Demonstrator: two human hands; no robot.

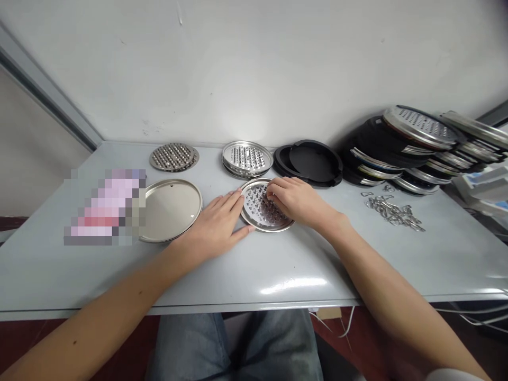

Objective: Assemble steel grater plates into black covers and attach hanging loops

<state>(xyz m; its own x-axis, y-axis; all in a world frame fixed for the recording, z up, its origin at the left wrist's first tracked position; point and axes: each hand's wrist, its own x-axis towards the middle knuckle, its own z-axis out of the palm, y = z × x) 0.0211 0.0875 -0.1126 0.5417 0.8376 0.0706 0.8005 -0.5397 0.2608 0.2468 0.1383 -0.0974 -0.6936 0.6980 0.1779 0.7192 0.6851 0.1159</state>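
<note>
This seems to be a small workshop, because on the plain grey table (246,278) there are several similar grater discs (257,210), black trays (317,163), a heap of small metal clips (393,212) and large repeated stacks (423,128) of round graters.

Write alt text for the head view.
A person's left hand touches a round grater at its rim, the right hand over its teeth. Nearby on a grey table: a plain metal plate, more graters, black trays, clips.
</note>
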